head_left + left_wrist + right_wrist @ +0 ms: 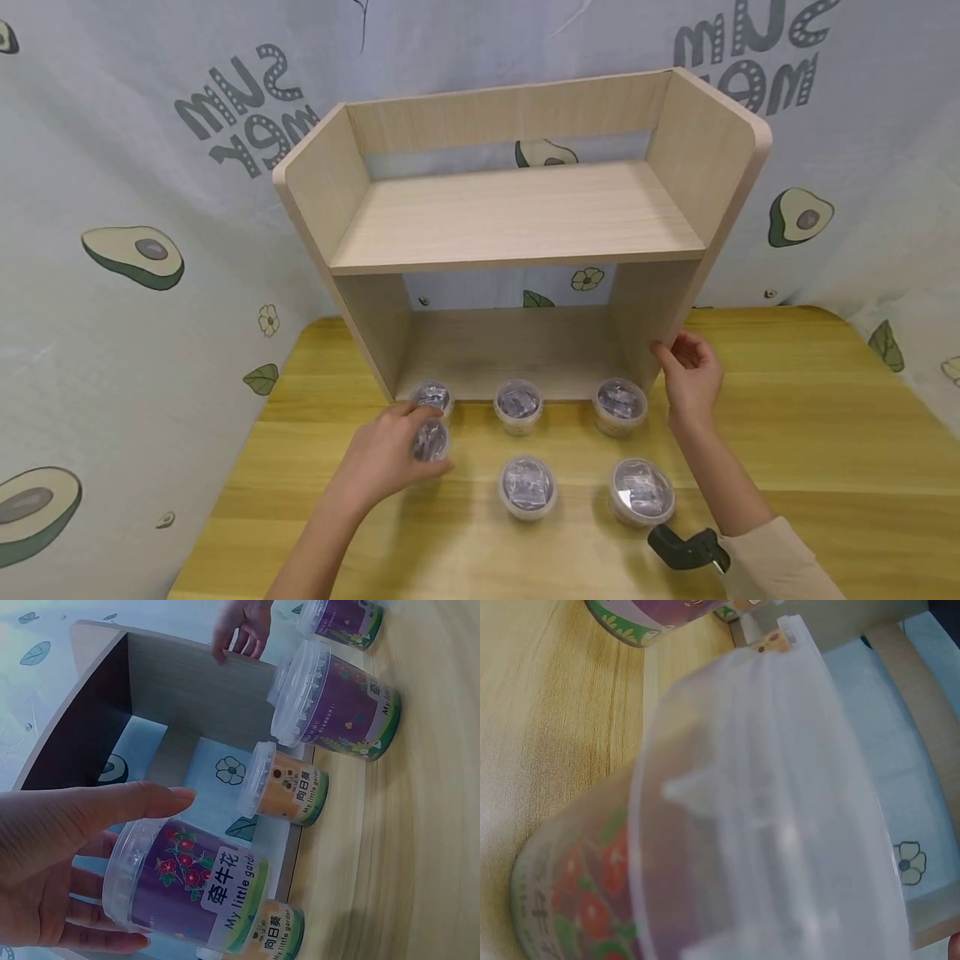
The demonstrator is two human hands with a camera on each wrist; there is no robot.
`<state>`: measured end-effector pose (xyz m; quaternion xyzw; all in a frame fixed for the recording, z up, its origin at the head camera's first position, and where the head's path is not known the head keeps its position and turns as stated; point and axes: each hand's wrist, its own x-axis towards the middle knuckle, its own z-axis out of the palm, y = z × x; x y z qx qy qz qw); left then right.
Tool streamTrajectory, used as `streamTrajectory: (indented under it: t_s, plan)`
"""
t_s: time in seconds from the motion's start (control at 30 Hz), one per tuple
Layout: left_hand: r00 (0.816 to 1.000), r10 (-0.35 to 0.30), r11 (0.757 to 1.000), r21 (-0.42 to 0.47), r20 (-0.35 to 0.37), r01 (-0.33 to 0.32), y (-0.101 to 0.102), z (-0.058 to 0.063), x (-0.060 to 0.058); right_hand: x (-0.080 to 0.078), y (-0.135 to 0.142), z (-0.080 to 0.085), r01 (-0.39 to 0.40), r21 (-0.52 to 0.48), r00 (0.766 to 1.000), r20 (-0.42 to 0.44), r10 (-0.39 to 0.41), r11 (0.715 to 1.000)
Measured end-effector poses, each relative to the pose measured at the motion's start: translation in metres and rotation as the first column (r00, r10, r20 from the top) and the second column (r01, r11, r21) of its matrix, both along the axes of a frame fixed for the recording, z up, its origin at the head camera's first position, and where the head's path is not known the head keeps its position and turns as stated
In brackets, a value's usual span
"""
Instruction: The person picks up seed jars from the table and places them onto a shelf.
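Note:
My left hand (pixel 386 454) grips a purple plant-kit tub (pixel 195 889) with a clear lid, fingers on one side and thumb on the other. In the left wrist view the tub's base sits above the table's level, overlapping an orange tub (pixel 285 934) behind it. At the right side panel of a pale wooden shelf unit (pixel 517 221), my right hand (pixel 690 375) holds the front edge, its fingers bent on the outer face. A purple tub (pixel 577 892) with a clear lid fills much of the right wrist view; that hand is mostly out of it.
Along the shelf's front edge stand small tubs, one at the middle (pixel 518 406) and one at the right (pixel 618 407). Nearer me are two larger tubs, one central (pixel 528 487), one right (pixel 641 492). A printed curtain (pixel 150 375) hangs behind the wooden table (pixel 825 467).

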<state>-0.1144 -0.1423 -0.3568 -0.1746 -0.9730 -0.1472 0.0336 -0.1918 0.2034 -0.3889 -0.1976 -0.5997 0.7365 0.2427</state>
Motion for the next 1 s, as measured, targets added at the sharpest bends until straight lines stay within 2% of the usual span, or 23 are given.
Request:
streamTrajectory:
  t_s: [0.4, 0.8, 1.0]
  plan:
    - [0.999, -0.011, 0.999, -0.033, 0.040, 0.012, 0.000, 0.013, -0.002, 0.001, -0.001, 0.003, -0.017, -0.008, 1.000, 0.021, 0.017, 1.000]
    - [0.998, -0.006, 0.999, -0.053, 0.055, 0.008, 0.003, 0.025, -0.002, 0.000, 0.001, 0.001, -0.012, -0.007, 1.000, -0.003, 0.012, 1.000]
    - [0.998, -0.016, 0.999, -0.051, 0.057, 0.019, 0.003, 0.032, -0.007, 0.001, 0.002, 0.001, -0.007, -0.013, 1.000, 0.003, 0.007, 1.000]
